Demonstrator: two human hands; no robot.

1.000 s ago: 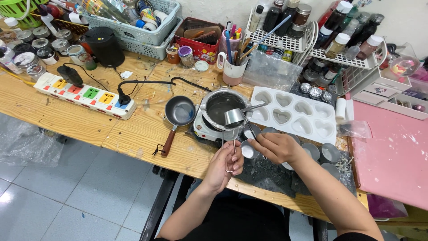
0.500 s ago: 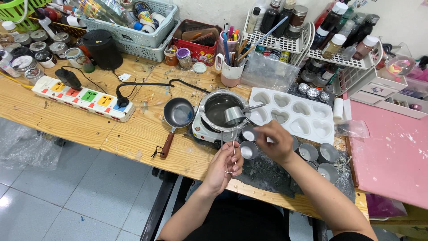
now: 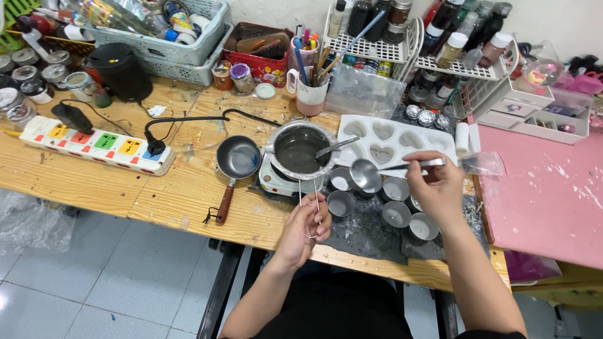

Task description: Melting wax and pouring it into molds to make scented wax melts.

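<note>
the right hand (image 3: 436,188) kept a closed grip on the handle of a small metal ladle (image 3: 366,174), its bowl tipped over the round tins (image 3: 397,215) on the desk (image 3: 94,179). the left hand (image 3: 306,229), at seven o'clock from the ladle, pinched a thin wire holder (image 3: 309,199) between narrow fingers. the melting pot (image 3: 299,150) sat on its little hot plate at ten o'clock from the ladle, with the white heart mould (image 3: 396,141) at one o'clock.
</note>
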